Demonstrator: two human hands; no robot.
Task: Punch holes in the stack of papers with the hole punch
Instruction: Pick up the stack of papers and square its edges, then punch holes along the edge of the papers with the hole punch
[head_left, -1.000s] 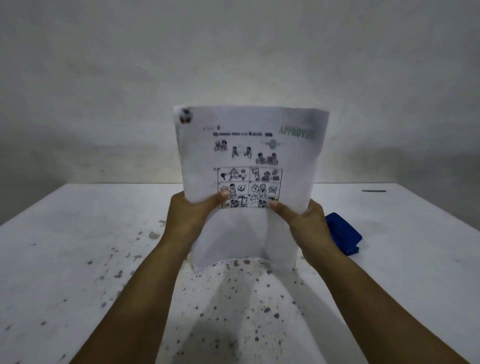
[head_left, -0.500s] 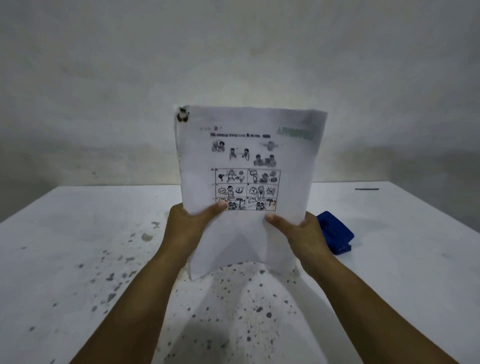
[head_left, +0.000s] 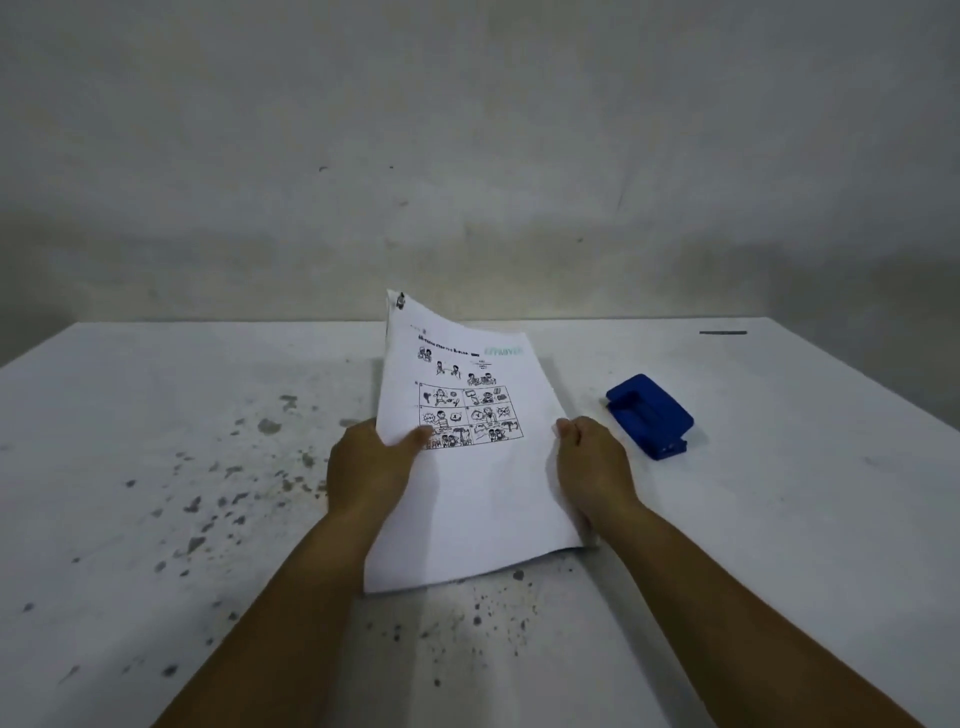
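The stack of papers (head_left: 467, 499) has a printed top sheet with small cartoon panels and a green stamp. It lies tilted over the table, its right side down and its left edge lifted. My left hand (head_left: 369, 467) grips the left edge, thumb on top. My right hand (head_left: 592, 467) is at the right edge with fingers curled; whether it grips the sheets I cannot tell. The blue hole punch (head_left: 650, 415) sits on the table just right of my right hand, apart from the papers.
The white table (head_left: 156, 441) is speckled with dark stains at the left and front. A thin dark stick (head_left: 722, 332) lies near the far right edge. A bare wall (head_left: 467, 156) stands behind the table.
The papers were held upright in both hands; now they are lowered and tipped flat toward the table. The hole punch, partly hidden before, is fully in view.
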